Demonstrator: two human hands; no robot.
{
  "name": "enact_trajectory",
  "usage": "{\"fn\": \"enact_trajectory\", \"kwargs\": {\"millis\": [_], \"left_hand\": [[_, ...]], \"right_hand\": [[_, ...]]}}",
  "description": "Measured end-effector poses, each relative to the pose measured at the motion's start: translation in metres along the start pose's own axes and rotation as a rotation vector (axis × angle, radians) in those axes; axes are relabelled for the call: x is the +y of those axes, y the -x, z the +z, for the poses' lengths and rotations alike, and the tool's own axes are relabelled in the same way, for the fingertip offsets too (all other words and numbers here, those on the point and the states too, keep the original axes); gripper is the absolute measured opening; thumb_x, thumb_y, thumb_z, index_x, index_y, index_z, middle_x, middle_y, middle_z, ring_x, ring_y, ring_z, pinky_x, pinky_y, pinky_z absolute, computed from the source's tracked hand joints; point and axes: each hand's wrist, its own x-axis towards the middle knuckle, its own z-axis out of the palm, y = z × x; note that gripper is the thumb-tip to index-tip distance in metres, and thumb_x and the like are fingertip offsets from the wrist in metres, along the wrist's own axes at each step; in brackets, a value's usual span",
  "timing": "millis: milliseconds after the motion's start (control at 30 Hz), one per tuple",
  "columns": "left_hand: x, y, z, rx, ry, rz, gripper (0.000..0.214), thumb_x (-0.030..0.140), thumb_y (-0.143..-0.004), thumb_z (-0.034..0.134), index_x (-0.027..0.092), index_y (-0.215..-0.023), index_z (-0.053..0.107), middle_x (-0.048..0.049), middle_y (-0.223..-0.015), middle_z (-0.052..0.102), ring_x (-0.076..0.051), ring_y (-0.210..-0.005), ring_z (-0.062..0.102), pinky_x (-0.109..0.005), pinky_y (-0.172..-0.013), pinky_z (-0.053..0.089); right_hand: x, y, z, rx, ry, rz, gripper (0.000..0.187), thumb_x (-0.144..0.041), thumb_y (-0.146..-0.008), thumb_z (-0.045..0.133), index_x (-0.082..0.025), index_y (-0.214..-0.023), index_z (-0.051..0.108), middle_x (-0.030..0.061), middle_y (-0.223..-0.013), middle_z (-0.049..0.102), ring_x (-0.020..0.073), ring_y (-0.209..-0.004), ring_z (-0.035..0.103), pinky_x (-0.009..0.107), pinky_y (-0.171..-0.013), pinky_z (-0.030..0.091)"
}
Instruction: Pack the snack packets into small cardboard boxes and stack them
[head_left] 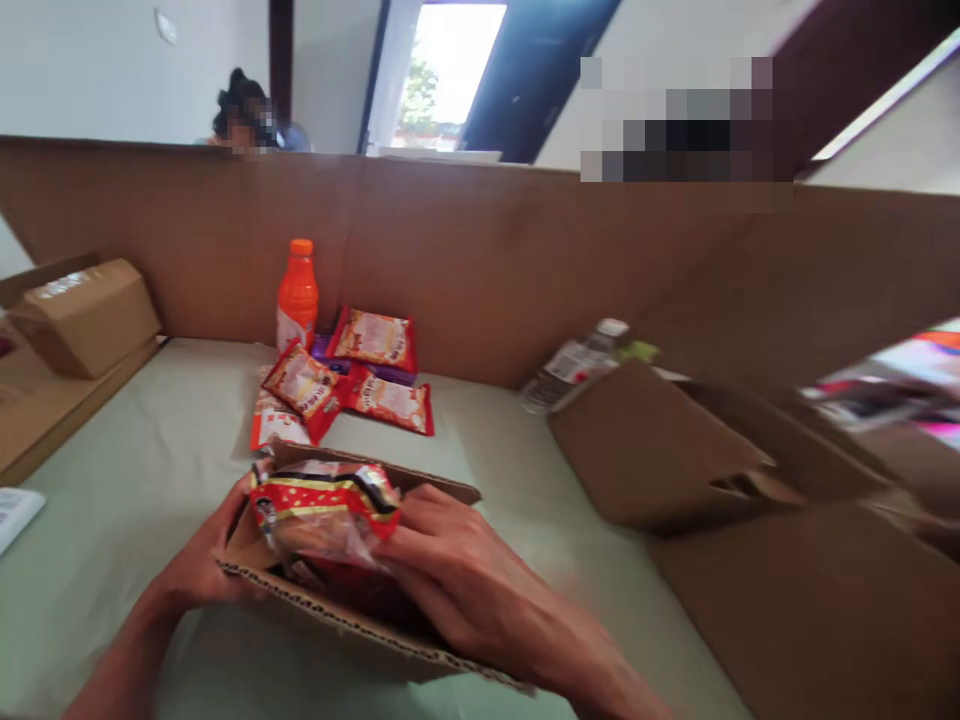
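Note:
A small open cardboard box (337, 615) sits tilted in front of me. My left hand (201, 558) grips its left side, with some fingers hidden by the cardboard. A clear snack bag (319, 510) with red, black and gold bands pokes out of the box top. My right hand (457, 555) reaches into the box from the right, its fingers closed against the bag and their tips hidden. Beyond the box lie several red snack packets (390, 402), partly on a purple package (394, 375). An orange bottle (298, 295) stands upright behind them.
A tall cardboard wall (465, 260) runs along the back. On the right are a clear plastic bottle (574, 365), leaning, and open cardboard boxes (645, 450). A closed carton (90, 315) rests at the left. A person (244, 115) is beyond the wall.

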Motion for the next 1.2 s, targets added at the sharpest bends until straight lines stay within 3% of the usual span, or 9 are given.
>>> {"fn": "enact_trajectory", "kwargs": {"millis": [100, 200, 300, 433, 567, 733, 833, 967, 1200], "left_hand": [[-0.005, 0.002, -0.010, 0.007, -0.075, -0.049, 0.121, 0.056, -0.062, 0.089, 0.037, -0.159, 0.020, -0.0106, -0.163, 0.036, -0.044, -0.143, 0.042, -0.059, -0.113, 0.043], [-0.010, 0.000, -0.021, 0.037, -0.200, -0.009, 0.118, 0.055, -0.061, 0.088, 0.037, -0.159, 0.026, -0.0078, -0.164, 0.034, -0.047, -0.144, 0.039, -0.059, -0.112, 0.045], [-0.015, -0.001, -0.028, 0.040, -0.246, 0.035, 0.118, 0.055, -0.061, 0.088, 0.035, -0.159, 0.025, -0.0085, -0.165, 0.033, -0.049, -0.143, 0.039, -0.058, -0.109, 0.048], [-0.017, -0.001, -0.028, 0.037, -0.232, -0.011, 0.121, 0.054, -0.062, 0.088, 0.033, -0.160, 0.021, -0.0088, -0.167, 0.026, -0.048, -0.145, 0.035, -0.057, -0.110, 0.047], [-0.007, -0.001, -0.018, 0.004, -0.144, -0.015, 0.119, 0.052, -0.064, 0.089, 0.038, -0.160, 0.021, -0.0070, -0.168, 0.025, -0.043, -0.146, 0.038, -0.053, -0.111, 0.048], [0.008, -0.005, -0.006, -0.032, -0.110, 0.001, 0.122, 0.044, -0.060, 0.094, 0.034, -0.160, 0.023, -0.0128, -0.166, 0.027, -0.043, -0.147, 0.036, -0.055, -0.114, 0.043], [0.009, -0.004, -0.002, -0.028, -0.062, -0.002, 0.121, 0.043, -0.062, 0.093, 0.035, -0.159, 0.022, -0.0127, -0.166, 0.029, -0.040, -0.145, 0.040, -0.051, -0.112, 0.047], [0.006, -0.001, -0.003, -0.024, -0.138, 0.022, 0.121, 0.040, -0.061, 0.094, 0.037, -0.159, 0.023, -0.0107, -0.167, 0.028, -0.040, -0.148, 0.035, -0.051, -0.117, 0.041], [0.007, 0.001, -0.004, -0.038, -0.186, 0.018, 0.128, 0.047, -0.060, 0.093, 0.029, -0.161, 0.017, -0.0147, -0.167, 0.024, -0.042, -0.150, 0.029, -0.052, -0.119, 0.038]], "right_hand": [[-0.006, -0.013, -0.007, -0.205, 0.084, 0.020, 0.019, -0.007, -0.086, 0.057, -0.021, -0.075, 0.065, 0.0015, -0.072, 0.067, 0.0154, -0.064, 0.055, 0.029, -0.062, 0.038], [-0.001, -0.031, 0.000, -0.435, 0.101, 0.055, 0.016, -0.009, -0.083, 0.062, -0.023, -0.084, 0.069, -0.0016, -0.072, 0.069, 0.0143, -0.061, 0.054, 0.029, -0.052, 0.027], [0.007, -0.042, 0.010, -0.521, 0.090, 0.049, 0.021, -0.012, -0.083, 0.063, -0.026, -0.096, 0.071, -0.0035, -0.076, 0.072, 0.0142, -0.064, 0.057, 0.029, -0.050, 0.025], [0.007, -0.035, 0.008, -0.485, 0.077, 0.084, 0.016, -0.016, -0.089, 0.062, -0.026, -0.098, 0.071, -0.0032, -0.079, 0.073, 0.0140, -0.066, 0.060, 0.028, -0.054, 0.030], [0.000, -0.013, -0.006, -0.305, 0.025, 0.143, 0.008, -0.020, -0.089, 0.069, -0.020, -0.096, 0.071, 0.0028, -0.091, 0.073, 0.0177, -0.081, 0.066, 0.029, -0.072, 0.046], [-0.006, -0.003, -0.011, -0.012, -0.096, 0.154, 0.042, -0.021, -0.084, 0.074, -0.019, -0.124, 0.063, 0.0114, -0.130, 0.065, 0.0251, -0.116, 0.062, 0.038, -0.097, 0.051], [-0.008, -0.010, -0.006, -0.070, -0.072, 0.084, 0.057, -0.018, -0.082, 0.075, -0.025, -0.136, 0.058, 0.0113, -0.149, 0.052, 0.0291, -0.133, 0.052, 0.045, -0.106, 0.049], [-0.007, -0.026, 0.004, -0.220, -0.036, 0.043, 0.050, -0.015, -0.082, 0.074, -0.025, -0.130, 0.065, 0.0119, -0.151, 0.051, 0.0334, -0.132, 0.052, 0.053, -0.107, 0.048], [-0.012, -0.052, 0.020, -0.402, -0.081, -0.016, 0.035, -0.010, -0.090, 0.063, -0.023, -0.122, 0.070, 0.0081, -0.142, 0.059, 0.0251, -0.129, 0.055, 0.043, -0.109, 0.046]]}}
